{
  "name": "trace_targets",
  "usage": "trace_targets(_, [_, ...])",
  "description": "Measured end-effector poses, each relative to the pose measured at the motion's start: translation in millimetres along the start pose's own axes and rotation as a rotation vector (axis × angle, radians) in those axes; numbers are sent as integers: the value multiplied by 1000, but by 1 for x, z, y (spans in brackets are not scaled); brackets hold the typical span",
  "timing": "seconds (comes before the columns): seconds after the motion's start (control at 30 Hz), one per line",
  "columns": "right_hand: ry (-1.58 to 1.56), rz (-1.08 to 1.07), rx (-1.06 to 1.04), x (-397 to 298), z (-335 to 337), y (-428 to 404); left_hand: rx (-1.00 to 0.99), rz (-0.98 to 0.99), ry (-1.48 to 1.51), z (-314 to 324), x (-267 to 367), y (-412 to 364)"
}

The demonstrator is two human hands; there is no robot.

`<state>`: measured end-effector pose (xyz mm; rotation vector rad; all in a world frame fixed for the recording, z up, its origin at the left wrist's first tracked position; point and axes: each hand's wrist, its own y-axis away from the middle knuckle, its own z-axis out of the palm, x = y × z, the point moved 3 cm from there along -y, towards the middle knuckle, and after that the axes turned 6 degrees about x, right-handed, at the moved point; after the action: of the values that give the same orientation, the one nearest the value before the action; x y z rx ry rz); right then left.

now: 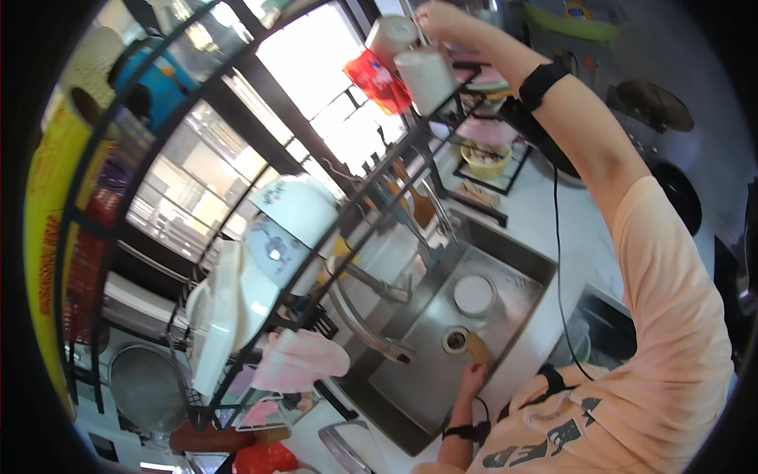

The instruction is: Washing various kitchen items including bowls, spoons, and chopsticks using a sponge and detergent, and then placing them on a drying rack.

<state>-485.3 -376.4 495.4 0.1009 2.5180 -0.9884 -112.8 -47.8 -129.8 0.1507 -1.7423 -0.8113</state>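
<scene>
My left hand (472, 378) is low over the steel sink (408, 385), its fingers closed on a flat tan item (478, 348) I cannot identify for certain. That item is beside the drain (456, 340). A round white dish or lid (475, 294) lies on the sink floor beyond it. My right arm stretches up to the upper rack, where my right hand (437, 22) is curled around a thin pale stick (421, 35). The stick's lower end meets a white cylindrical container (425, 80). A second pale container (393, 37) and a red packet (379, 82) are close by.
A black metal rack (349, 222) spans above the sink, holding bowls (296, 207) and plates (222, 314). The curved faucet (361, 323) reaches over the basin. A black cable (556, 266) hangs along my right side. Pans (675, 192) are at the right.
</scene>
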Motion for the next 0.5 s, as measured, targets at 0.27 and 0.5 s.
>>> trace_targets(0.27, [-502, -7, 8, -51, -89, 203, 70, 31, 169, -8, 57, 14])
trace_targets(0.5, [-411, 445, -740, 65, 139, 382, 61, -42, 107, -20, 49, -2])
